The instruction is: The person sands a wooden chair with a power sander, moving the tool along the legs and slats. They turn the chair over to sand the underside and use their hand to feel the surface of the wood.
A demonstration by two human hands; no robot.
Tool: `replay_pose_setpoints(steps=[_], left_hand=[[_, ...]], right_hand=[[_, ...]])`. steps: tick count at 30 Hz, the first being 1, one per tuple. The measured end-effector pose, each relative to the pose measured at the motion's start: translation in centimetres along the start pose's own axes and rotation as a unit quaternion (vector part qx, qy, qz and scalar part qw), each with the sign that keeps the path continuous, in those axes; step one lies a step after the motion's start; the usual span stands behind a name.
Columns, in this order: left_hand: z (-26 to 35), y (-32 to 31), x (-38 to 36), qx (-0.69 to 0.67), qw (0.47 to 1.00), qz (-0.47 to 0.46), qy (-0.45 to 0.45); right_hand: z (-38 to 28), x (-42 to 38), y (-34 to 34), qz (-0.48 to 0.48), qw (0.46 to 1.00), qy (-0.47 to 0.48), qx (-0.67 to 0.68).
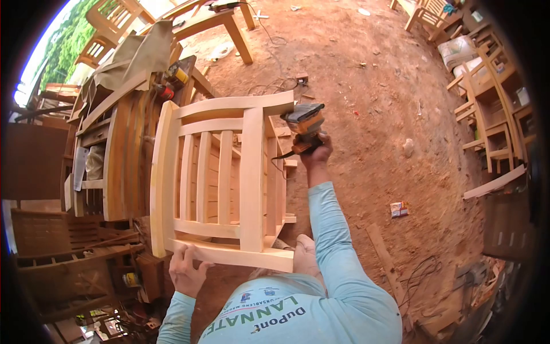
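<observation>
A pale, unpainted wooden chair with slatted sides stands right in front of me, its slats facing up to the camera. My left hand grips the chair's near rail close to its left end, with fingers curled over the wood. In my right hand is an orange and black electric sander, held just off the chair's far right corner. The sander's pad faces away from me, and its dark cord trails down beside the chair. The fingers under the sander are partly hidden.
Left of the chair is a wooden workbench with a cloth and cans. A wooden table stands behind it. Several wooden chairs line the right side. On the dirt floor lie a small packet, a plank and cables.
</observation>
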State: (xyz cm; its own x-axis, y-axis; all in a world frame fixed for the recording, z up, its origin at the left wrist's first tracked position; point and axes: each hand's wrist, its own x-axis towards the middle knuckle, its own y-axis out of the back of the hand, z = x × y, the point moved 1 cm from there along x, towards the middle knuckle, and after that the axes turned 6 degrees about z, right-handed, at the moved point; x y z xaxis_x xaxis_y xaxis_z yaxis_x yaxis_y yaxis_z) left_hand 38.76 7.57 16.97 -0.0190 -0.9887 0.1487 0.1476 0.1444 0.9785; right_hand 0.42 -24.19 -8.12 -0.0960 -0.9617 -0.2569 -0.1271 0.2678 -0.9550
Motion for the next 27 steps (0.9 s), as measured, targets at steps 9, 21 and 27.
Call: replay_pose_setpoints(steps=[9,21,27], left_hand=[[-0.6,-0.4,-1.0,-0.022,0.999,0.029,0.020],[-0.1,-0.9,-1.9,-0.084,0.989,0.081,0.090],[-0.4,-1.3,-2.5,-0.108,0.984,0.101,0.101]], right_hand=[[-15.2,-0.8,-12.6,-0.054,0.871,0.220,-0.436],[-8.4,1.1,-34.3,-0.295,0.216,0.178,-0.914],[-4.2,3.7,-33.9,-0.347,0.073,0.159,-0.921]])
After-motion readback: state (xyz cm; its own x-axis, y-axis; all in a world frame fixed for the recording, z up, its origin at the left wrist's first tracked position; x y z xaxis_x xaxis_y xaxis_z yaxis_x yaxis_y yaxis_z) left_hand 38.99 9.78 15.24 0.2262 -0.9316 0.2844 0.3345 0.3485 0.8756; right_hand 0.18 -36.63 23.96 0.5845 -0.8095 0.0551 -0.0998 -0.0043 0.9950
